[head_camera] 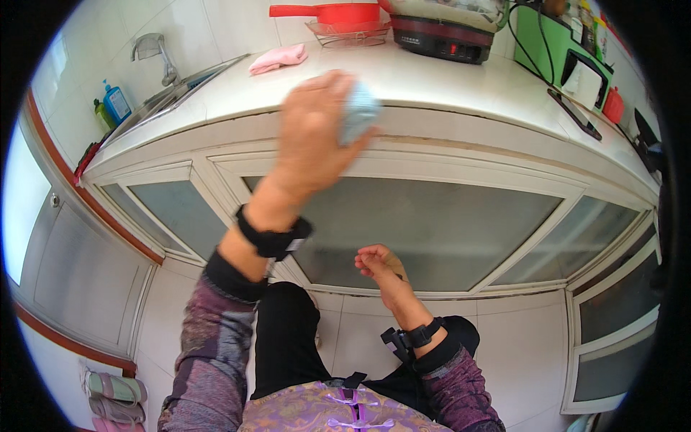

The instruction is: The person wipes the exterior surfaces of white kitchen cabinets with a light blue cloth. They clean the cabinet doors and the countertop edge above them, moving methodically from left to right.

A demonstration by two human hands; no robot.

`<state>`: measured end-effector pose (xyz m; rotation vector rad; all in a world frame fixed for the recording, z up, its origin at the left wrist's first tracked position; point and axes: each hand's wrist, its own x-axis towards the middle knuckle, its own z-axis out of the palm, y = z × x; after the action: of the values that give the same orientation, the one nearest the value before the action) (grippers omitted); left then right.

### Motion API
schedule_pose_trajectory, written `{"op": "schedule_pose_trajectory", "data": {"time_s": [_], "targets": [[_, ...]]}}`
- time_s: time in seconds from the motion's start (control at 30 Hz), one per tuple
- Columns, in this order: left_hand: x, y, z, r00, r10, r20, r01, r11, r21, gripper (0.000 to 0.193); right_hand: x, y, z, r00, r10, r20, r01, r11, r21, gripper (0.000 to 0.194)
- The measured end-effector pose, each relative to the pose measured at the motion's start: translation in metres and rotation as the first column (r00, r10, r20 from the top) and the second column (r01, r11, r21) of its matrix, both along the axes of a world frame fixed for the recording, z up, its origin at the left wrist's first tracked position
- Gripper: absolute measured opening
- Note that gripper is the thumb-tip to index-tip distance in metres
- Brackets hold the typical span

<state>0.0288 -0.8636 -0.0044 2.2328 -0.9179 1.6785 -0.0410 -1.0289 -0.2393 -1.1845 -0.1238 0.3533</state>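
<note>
My left hand (pixel 316 127) is shut on a light-blue folded cloth (pixel 360 113). Hand and cloth are blurred, at the front edge of the white countertop (pixel 432 86); whether the cloth touches the edge I cannot tell. My right hand (pixel 383 270) hangs lower, in front of the frosted-glass cabinet door (pixel 432 232). Its fingers are curled in, and nothing shows in them. A folded pink cloth (pixel 278 58) lies on the counter beyond my left hand.
At the back stand a red pan (pixel 348 13) on a wire rack (pixel 351 36) and an electric cooker (pixel 440 38). A sink with a faucet (pixel 167 70) and soap bottles (pixel 116 102) is at left. On the right are a green rack (pixel 545 48) and a smartphone (pixel 575 114).
</note>
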Motion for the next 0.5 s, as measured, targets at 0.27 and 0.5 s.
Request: {"op": "schedule_pose_trajectory", "data": {"time_s": [0.27, 0.5], "targets": [[0.008, -0.095, 0.005, 0.996, -0.091, 0.013, 0.089, 0.992, 0.092, 0.059, 0.004, 0.000, -0.020, 0.997, -0.076, -0.021, 0.075, 0.995, -0.060, 0.021], [0.013, 0.003, -0.014, 0.985, -0.016, 0.171, -0.010, 0.989, 0.150, 0.049, 0.006, -0.001, -0.032, 0.995, -0.092, -0.035, 0.090, 0.994, -0.061, 0.022]]}}
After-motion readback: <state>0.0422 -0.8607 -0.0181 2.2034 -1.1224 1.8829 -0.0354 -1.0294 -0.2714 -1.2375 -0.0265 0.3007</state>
